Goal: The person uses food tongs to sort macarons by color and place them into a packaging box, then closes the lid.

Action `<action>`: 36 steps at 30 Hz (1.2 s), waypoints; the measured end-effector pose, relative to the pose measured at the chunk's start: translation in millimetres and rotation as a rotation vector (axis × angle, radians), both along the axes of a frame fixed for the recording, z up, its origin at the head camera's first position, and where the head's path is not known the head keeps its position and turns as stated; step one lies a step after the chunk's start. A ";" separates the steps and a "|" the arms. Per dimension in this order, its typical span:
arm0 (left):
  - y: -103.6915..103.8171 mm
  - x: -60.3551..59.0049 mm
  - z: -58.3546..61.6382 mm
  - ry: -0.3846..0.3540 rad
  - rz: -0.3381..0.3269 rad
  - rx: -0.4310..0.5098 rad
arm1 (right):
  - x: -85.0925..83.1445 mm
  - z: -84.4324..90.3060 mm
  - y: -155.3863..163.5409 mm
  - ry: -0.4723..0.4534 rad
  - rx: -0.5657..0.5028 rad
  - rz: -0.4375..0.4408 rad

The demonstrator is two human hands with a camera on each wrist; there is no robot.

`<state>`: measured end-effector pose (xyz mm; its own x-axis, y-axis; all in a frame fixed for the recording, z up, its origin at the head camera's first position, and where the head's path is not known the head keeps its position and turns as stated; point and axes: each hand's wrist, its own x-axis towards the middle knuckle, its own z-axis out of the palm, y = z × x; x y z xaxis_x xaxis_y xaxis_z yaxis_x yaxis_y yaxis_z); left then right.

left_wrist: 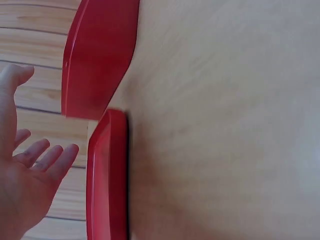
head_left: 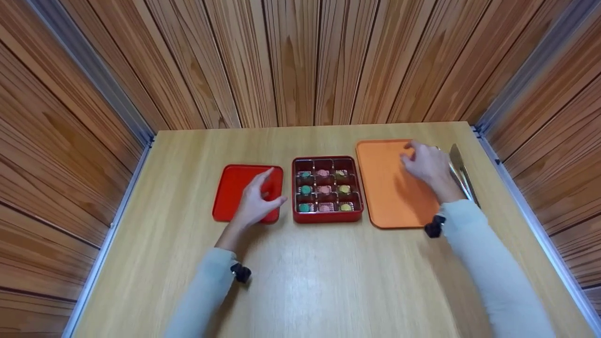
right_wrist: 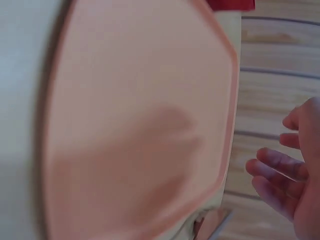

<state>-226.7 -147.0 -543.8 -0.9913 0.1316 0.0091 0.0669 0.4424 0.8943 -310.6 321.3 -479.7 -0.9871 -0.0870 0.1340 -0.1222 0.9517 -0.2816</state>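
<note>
My left hand [head_left: 256, 201] hovers over the red lid [head_left: 231, 188], thumb spread away from loosely bent fingers, holding nothing. In the left wrist view that hand [left_wrist: 30, 175] shows beside the lid's raised edge [left_wrist: 118, 175]. Between my hands stands a dark red box [head_left: 327, 217] with a clear divided insert, its compartments holding small green, pink and yellow sweets [head_left: 324, 189]. Over the right part of an orange tray [head_left: 382, 188] is my right hand [head_left: 428, 164], fingers relaxed and nothing in them. The right wrist view has its shadow falling on the tray [right_wrist: 125, 75].
Right of the tray lie metal utensils [head_left: 462, 171], partly hidden behind my right hand and forearm; one has a broad flat blade. Wood-panelled walls [head_left: 291, 61] enclose the back and sides of the light wooden table [head_left: 300, 277].
</note>
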 end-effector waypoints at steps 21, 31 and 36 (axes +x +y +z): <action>-74.7 9.4 -2.9 -0.024 0.086 -0.077 | -18.2 1.0 -129.7 -0.137 -0.186 0.159; -101.4 19.2 -0.6 -0.078 0.097 -0.076 | -16.6 -1.5 -175.1 -0.178 -0.292 0.267; -114.3 26.1 1.9 -0.097 0.103 -0.048 | -15.1 -0.5 -197.0 -0.211 -0.349 0.325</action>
